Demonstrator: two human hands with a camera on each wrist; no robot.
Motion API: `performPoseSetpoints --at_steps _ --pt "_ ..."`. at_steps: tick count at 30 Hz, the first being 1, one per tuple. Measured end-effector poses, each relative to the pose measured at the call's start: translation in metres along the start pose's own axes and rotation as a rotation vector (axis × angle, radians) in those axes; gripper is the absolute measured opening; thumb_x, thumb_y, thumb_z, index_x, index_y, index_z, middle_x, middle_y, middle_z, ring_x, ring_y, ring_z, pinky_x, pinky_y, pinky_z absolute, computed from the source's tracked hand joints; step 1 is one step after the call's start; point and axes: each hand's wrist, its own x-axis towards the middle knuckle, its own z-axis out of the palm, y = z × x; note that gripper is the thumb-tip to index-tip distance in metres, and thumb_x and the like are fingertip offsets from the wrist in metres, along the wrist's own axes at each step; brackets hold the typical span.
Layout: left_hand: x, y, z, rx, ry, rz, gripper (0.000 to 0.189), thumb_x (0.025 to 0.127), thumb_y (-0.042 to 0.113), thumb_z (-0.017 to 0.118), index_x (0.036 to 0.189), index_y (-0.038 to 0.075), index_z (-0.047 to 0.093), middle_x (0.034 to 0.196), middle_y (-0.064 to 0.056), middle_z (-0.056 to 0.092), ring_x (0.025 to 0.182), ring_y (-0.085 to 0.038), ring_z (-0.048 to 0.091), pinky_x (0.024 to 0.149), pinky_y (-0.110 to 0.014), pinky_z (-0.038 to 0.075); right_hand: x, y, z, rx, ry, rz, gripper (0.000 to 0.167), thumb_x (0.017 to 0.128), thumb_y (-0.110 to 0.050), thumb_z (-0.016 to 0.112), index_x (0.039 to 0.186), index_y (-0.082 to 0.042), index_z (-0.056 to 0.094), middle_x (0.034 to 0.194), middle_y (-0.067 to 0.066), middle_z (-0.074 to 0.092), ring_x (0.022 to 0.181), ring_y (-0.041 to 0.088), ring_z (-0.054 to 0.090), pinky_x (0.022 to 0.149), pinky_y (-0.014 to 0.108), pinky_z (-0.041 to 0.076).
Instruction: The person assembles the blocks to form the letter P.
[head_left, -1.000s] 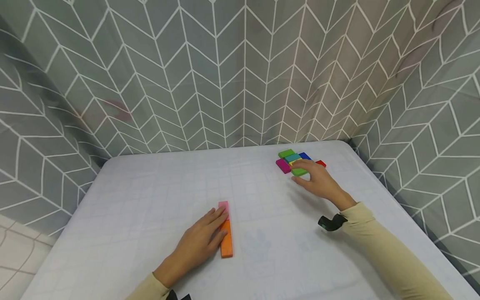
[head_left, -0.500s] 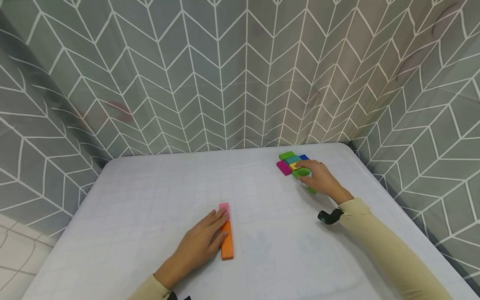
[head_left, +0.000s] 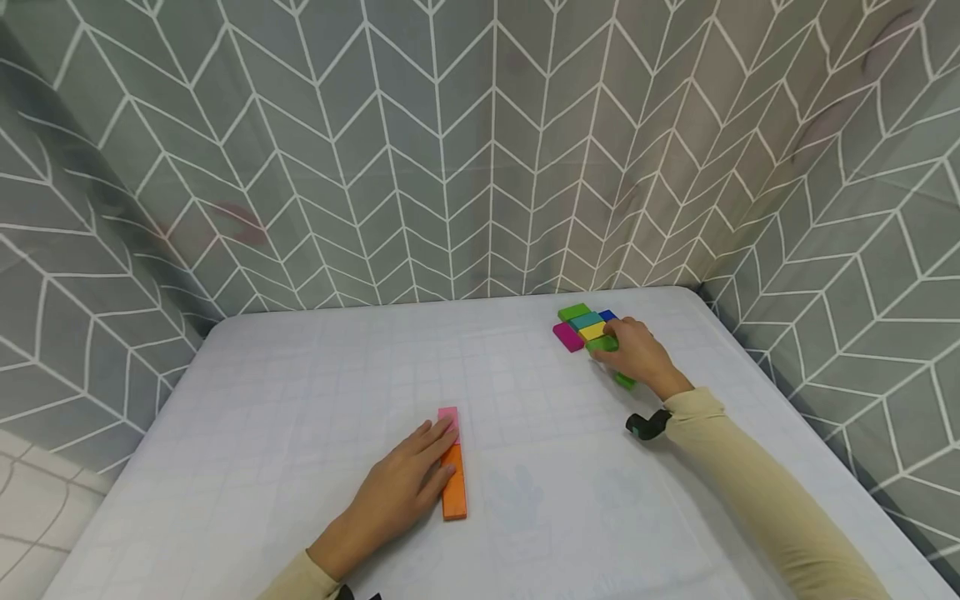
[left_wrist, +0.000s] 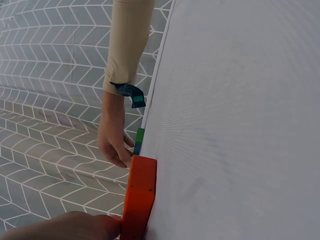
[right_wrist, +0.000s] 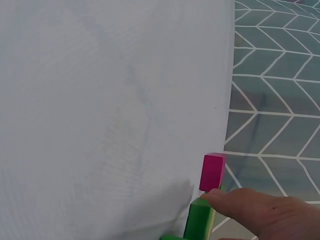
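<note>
My left hand (head_left: 401,479) rests with extended fingers on a pink block (head_left: 447,412) and an orange block (head_left: 454,493), laid end to end in a line. Its thumb lies against the orange block's side. At the far right, my right hand (head_left: 640,357) has thumb and fingers about a light green block (head_left: 600,343) at the near edge of a colourful cluster. The right wrist view shows the thumb at the end of this green block (right_wrist: 198,220), with a magenta block (right_wrist: 213,171) just beyond it. Other fingers are mostly hidden there.
The cluster also has a yellow block (head_left: 592,331), a teal block (head_left: 586,320), another green block (head_left: 574,311) and a blue block (head_left: 607,315). One more green block (head_left: 624,381) lies below the right hand. A patterned curtain (head_left: 465,167) surrounds the white table (head_left: 315,367).
My right hand has shifted slightly and its thumb and fingers have closed in on the light green block. The left hand stays on the pink and orange blocks.
</note>
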Motion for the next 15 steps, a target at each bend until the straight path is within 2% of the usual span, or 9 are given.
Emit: performPoseSetpoints --at_steps 7,15 --pt "0.0001 0.0007 -0.0009 -0.003 -0.008 0.0 0.052 0.102 0.027 0.069 0.148 0.006 0.058 0.157 -0.009 0.049 0.142 -0.036 0.046 0.111 -0.052 0.042 0.0015 0.0037 0.0049 -0.035 0.017 0.044 0.048 0.093 -0.027 0.079 0.121 0.009 0.066 0.128 0.036 0.051 0.117 0.049 0.05 0.097 0.064 0.049" --pt "-0.0015 0.0005 -0.0023 0.01 -0.012 -0.004 0.052 0.103 0.028 0.069 0.149 0.006 0.058 0.157 -0.008 0.049 0.142 -0.036 0.046 0.111 -0.051 0.042 0.0013 -0.0006 0.0067 -0.064 0.012 0.024 0.041 0.09 -0.026 0.079 0.117 0.002 0.065 0.119 0.032 0.057 0.112 0.05 0.052 0.093 0.067 0.048"
